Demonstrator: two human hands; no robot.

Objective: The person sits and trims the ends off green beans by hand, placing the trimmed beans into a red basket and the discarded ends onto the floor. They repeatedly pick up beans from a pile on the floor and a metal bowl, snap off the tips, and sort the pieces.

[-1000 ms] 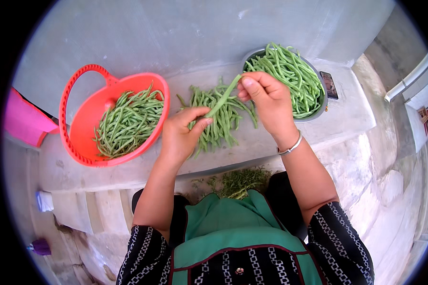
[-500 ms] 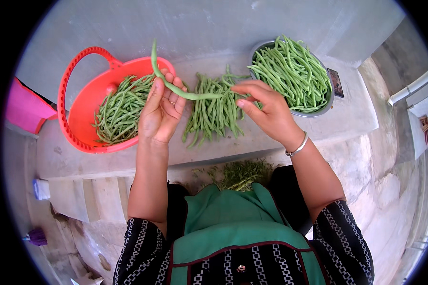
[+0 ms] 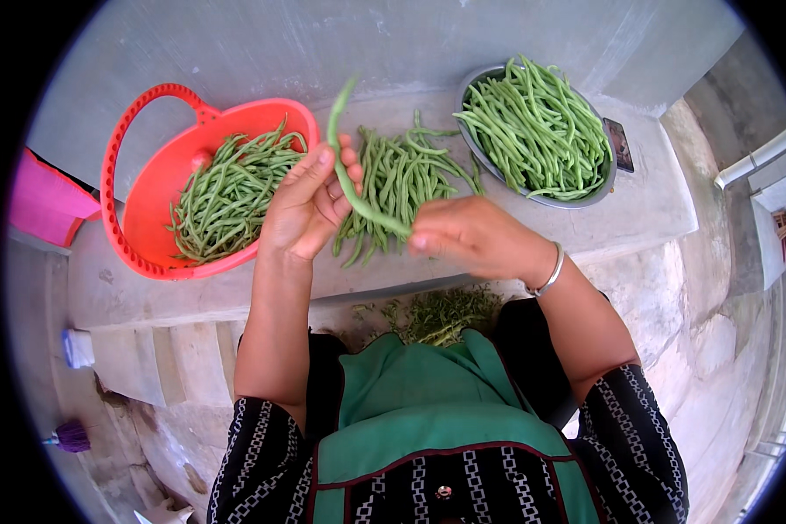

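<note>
A long, curved green bean (image 3: 344,177) is held between both hands. My left hand (image 3: 310,203) is closed around its middle, thumb against fingers, and the bean's far end sticks up past them, slightly blurred. With thumb and fingertips, my right hand (image 3: 472,237) pinches the near right end; motion smears it a little. Behind the hands lies a loose pile of green beans (image 3: 402,179) on the concrete ledge. To the left, a red plastic basket (image 3: 153,214) with a tall handle holds more beans. At the right stands a grey bowl (image 3: 576,203) heaped with long beans.
A phone (image 3: 618,145) lies on the concrete ledge (image 3: 192,301) beside the bowl. Bean trimmings (image 3: 437,316) sit on the ground below the ledge, between my knees. A pink object (image 3: 52,199) stands left of the basket. The grey wall rises behind everything.
The right hand has moved down and nearer, drawing the bean's end with it, so the bean slopes more steeply. My left hand has shifted slightly right.
</note>
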